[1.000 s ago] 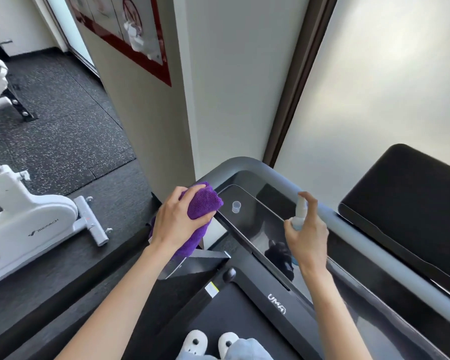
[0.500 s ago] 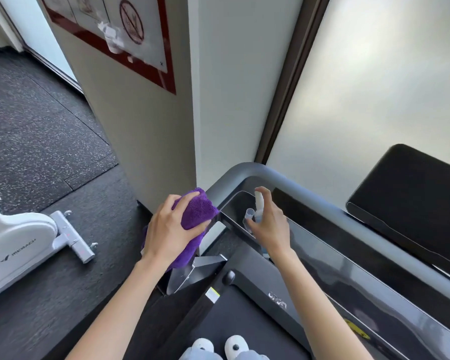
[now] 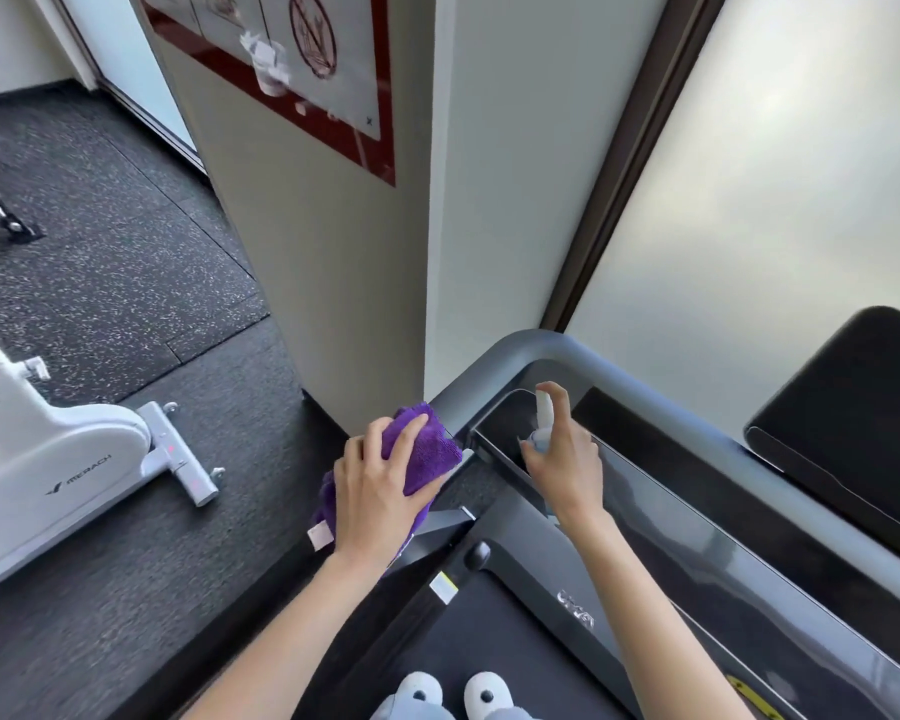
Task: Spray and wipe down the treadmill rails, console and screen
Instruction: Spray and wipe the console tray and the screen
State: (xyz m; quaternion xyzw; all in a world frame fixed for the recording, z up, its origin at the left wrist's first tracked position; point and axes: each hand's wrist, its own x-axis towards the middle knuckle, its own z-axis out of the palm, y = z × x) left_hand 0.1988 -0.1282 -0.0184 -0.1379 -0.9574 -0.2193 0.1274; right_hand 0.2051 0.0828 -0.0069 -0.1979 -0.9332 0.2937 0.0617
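I stand on a treadmill whose grey rail [image 3: 520,350] curves round the left front corner. Its glossy black console screen [image 3: 707,553] runs diagonally to the lower right. My left hand [image 3: 372,496] presses a folded purple cloth [image 3: 427,449] against the left end of the rail, by the corner. My right hand [image 3: 567,465] holds a small white spray bottle [image 3: 544,413] upright over the left end of the console, index finger on its top. The black belt [image 3: 489,641] lies below.
A wall corner with a red-framed sign [image 3: 302,70] stands just beyond the rail. A frosted window [image 3: 775,174] fills the right. A white exercise bike [image 3: 58,459] sits on the dark rubber floor at left. A black pad [image 3: 863,407] is at right. White shoes [image 3: 453,693] are on the belt.
My right hand with the spray bottle has moved left along the console to its left end. My left hand keeps the cloth at the rail corner. The view has shifted slightly.
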